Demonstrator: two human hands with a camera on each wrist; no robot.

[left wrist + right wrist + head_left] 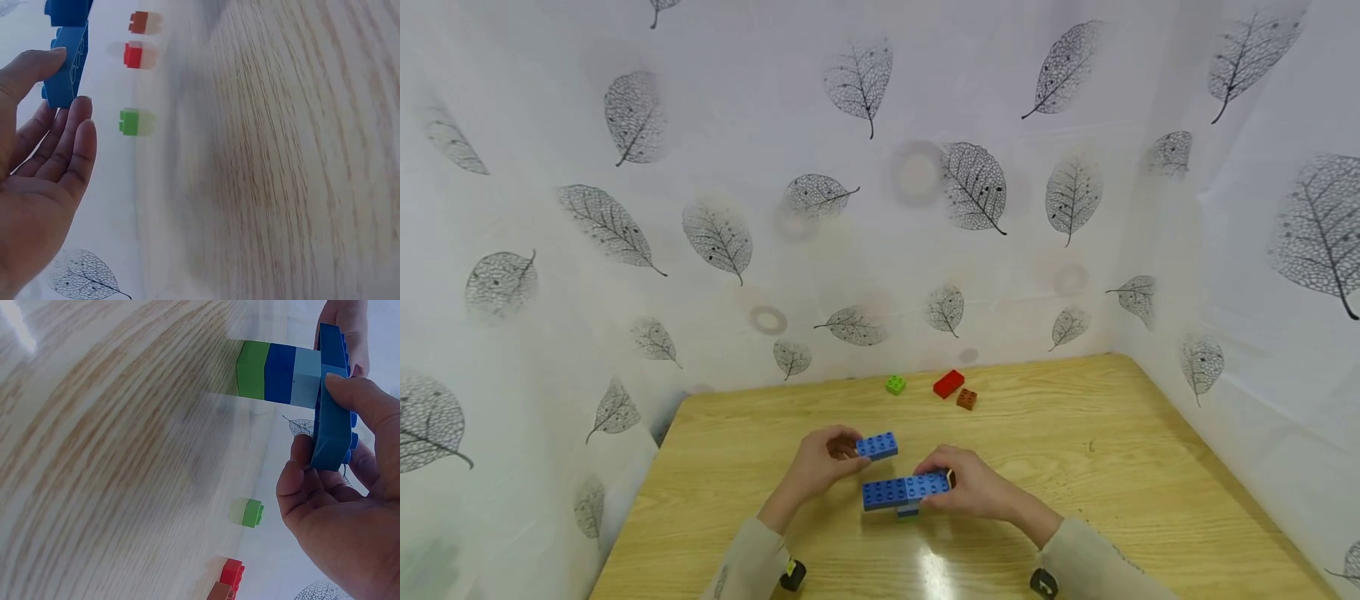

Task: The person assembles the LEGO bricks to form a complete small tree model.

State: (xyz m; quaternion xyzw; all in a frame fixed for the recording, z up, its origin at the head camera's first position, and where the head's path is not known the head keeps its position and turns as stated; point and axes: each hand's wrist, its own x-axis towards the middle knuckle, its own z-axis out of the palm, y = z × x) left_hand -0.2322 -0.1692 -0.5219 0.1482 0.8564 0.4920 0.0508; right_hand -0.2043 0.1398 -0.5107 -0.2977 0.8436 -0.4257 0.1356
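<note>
Steadiness looks key: right hand (976,490) pinches a mid-blue plastic brick (928,483), end to end with a dark-blue plastic brick (884,493), both spanning 1 narrow green, blue and pale-blue plastic column (279,374) on the wood-grain table (1075,433). Left hand (820,460) pinches a separate blue plastic brick (877,447) just beyond; best kept level, pressed down only over support. Head view hides most of the column; seating tightness, can't tell.

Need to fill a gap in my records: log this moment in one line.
left hand: holds blue brick, apart from stack | right hand: grips stack top | farther back: green brick, red brick, brown brick
</note>
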